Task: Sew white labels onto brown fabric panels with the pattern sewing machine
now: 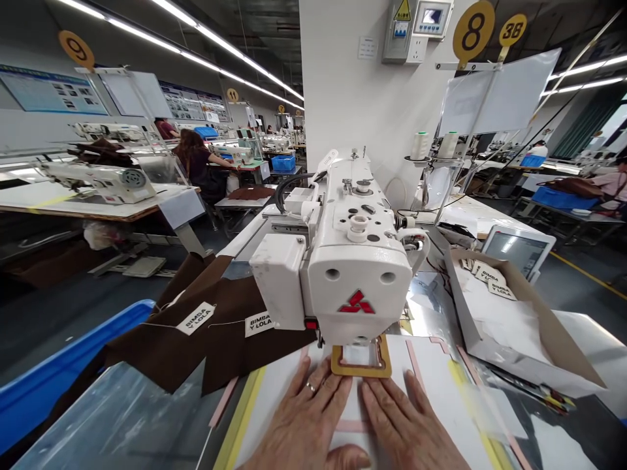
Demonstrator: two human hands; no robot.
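My left hand [313, 414] lies flat on a white sheet [431, 369], palm down, a ring on one finger. Beside it my right hand [404, 421] is spread on the same sheet, also palm down. Neither hand grips anything. The fingertips of both reach close to the front edge of a yellow-brown rectangular clamp frame [360, 373]. Above that frame stands the head of a white sewing machine [360, 281] with a red emblem. Pink and yellow tape strips mark the sheet. The needle area is hidden behind the machine head.
To the left, dark brown fabric [181, 346] with printed white labels [196, 318] drapes beside a blue bin [73, 372]. On the right are a cardboard box [529, 326] of labels and paper, and a tablet-like screen [519, 249]. Thread cones [420, 146] stand behind.
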